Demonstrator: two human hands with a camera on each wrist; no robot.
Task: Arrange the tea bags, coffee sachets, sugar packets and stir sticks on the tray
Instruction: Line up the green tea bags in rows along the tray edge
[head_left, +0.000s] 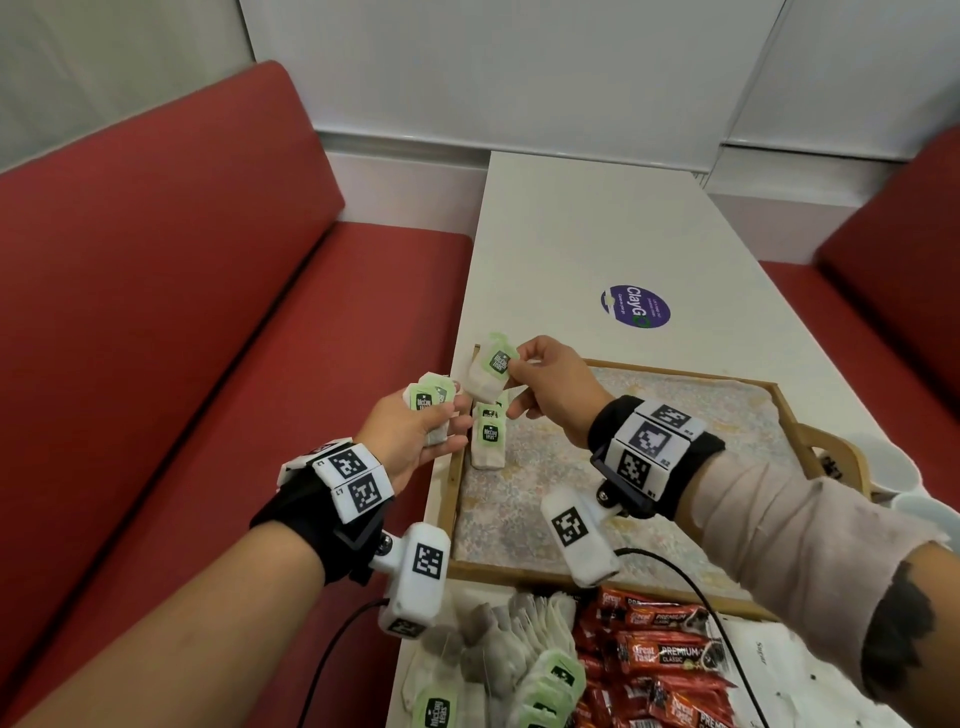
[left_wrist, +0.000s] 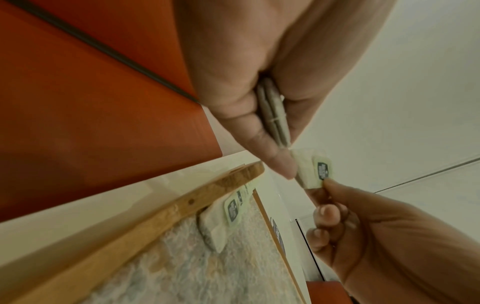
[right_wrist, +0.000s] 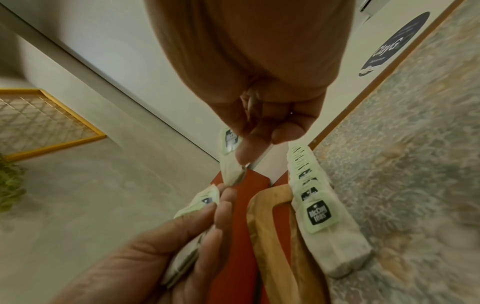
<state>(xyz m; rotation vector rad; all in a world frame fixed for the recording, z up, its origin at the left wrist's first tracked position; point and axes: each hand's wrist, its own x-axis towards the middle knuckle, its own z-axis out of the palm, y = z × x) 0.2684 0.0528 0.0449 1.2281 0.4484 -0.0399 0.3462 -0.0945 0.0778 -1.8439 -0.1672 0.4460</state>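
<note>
Just above the wooden tray (head_left: 789, 410), the right hand (head_left: 550, 387) pinches one tea bag (head_left: 488, 371) while the left hand (head_left: 410, 434) grips a small stack of tea bags (head_left: 428, 402)
</note>
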